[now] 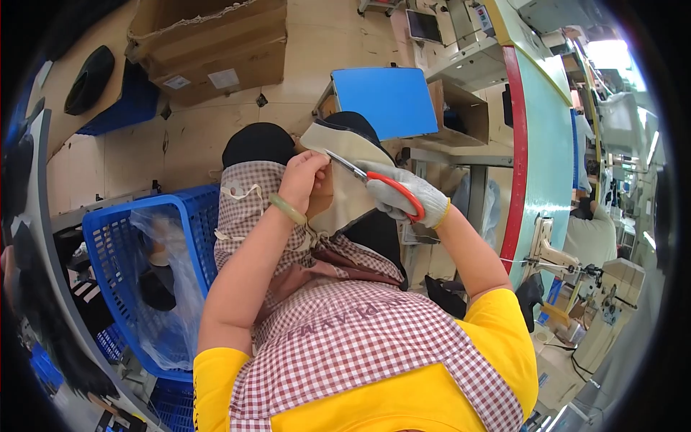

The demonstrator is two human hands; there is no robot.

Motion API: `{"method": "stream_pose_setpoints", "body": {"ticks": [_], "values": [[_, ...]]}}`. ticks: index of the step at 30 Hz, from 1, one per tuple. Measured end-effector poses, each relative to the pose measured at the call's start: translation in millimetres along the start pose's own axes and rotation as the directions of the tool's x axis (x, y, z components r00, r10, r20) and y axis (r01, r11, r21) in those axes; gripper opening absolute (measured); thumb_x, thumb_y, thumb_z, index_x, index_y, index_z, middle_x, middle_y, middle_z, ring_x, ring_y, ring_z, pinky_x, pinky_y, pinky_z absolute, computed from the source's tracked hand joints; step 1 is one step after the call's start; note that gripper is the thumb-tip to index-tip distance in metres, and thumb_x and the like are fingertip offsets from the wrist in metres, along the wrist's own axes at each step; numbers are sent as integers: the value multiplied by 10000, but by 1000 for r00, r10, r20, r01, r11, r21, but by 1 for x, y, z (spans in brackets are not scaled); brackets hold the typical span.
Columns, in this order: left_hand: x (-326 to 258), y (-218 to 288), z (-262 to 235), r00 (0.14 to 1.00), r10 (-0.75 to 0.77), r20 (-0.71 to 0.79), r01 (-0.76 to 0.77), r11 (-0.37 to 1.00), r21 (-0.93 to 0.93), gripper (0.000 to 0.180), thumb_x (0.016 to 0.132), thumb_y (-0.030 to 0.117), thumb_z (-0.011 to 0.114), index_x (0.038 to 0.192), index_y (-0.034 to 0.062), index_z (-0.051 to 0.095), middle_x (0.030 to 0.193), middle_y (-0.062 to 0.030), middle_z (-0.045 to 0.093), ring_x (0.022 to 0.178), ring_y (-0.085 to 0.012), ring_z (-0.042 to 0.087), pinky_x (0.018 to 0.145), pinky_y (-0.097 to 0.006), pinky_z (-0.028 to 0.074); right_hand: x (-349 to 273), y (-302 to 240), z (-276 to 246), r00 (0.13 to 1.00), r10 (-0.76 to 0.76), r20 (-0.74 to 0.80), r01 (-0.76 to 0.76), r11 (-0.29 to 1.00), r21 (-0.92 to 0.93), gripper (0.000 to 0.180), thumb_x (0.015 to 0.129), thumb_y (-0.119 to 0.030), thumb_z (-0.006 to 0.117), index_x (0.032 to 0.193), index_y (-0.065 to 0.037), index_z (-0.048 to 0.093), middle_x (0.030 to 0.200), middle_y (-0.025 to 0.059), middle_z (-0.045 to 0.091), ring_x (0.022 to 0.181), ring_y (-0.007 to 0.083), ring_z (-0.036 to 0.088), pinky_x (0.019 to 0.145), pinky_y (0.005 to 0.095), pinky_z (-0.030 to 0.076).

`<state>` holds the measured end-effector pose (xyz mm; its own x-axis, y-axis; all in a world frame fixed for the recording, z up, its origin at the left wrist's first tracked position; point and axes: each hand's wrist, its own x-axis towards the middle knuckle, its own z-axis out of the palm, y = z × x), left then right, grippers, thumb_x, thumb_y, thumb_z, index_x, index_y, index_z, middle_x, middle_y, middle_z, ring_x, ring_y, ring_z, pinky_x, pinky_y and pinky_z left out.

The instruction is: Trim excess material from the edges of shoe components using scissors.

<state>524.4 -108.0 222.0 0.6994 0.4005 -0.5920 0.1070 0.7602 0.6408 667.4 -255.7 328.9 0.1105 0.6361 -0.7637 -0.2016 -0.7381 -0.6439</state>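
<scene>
Across my lap lies a cream-lined black piece, soft and curved at its far edge; its exact kind is not plain. My left hand, bare with a pale green bangle at the wrist, is closed with fingertips pinched at the cream material. In my right hand, which wears a grey glove, are red-handled scissors. Their metal blades point up and left, with the tips next to my left fingertips. Whether the blades touch thread or material is too small to tell. A checked apron covers my front.
A blue plastic basket with clear plastic film stands at my left. Ahead are a large carton and a blue-topped low table. On my right runs a pale green table with a red edge; beyond are a sewing machine and another person.
</scene>
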Motion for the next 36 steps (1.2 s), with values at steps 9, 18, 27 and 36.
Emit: {"method": "stream_pose_setpoints", "body": {"ticks": [9, 18, 27, 36], "values": [[-2, -8, 10, 994, 86, -66, -81, 993, 80, 232, 875, 197, 607, 692, 57, 581, 654, 39, 518, 579, -45, 428, 535, -209, 356, 8, -6, -6, 999, 46, 8, -45, 995, -88, 587, 886, -389, 590, 1403, -169, 418, 690, -31, 475, 490, 34, 416, 421, 177, 341], [-8, -18, 6, 990, 123, 68, -116, 988, -98, 198, 897, 155, 579, 713, 81, 566, 706, 33, 535, 689, -63, 468, 675, -217, 380, -1, -31, -9, 979, 168, 113, -173, 984, 37, 601, 895, -374, 609, 1417, -169, 393, 705, -24, 500, 489, 22, 417, 416, 163, 325], [-12, -20, 9, 989, 149, 12, -147, 983, -108, 278, 845, 121, 574, 594, 34, 490, 645, 13, 475, 654, -75, 415, 631, -239, 330, 12, -32, 5, 987, 158, 22, -159, 979, 131, 550, 908, -351, 603, 1393, -162, 424, 736, 1, 542, 539, 39, 477, 445, 174, 372], [-24, -12, 9, 974, 216, 62, -216, 976, -5, 278, 832, 108, 566, 589, 21, 461, 607, 10, 433, 692, -89, 412, 636, -259, 332, 34, -11, 21, 972, 233, 5, -211, 871, 444, 483, 911, -379, 576, 1321, -144, 477, 688, 5, 538, 431, 71, 457, 366, 201, 339]]}}
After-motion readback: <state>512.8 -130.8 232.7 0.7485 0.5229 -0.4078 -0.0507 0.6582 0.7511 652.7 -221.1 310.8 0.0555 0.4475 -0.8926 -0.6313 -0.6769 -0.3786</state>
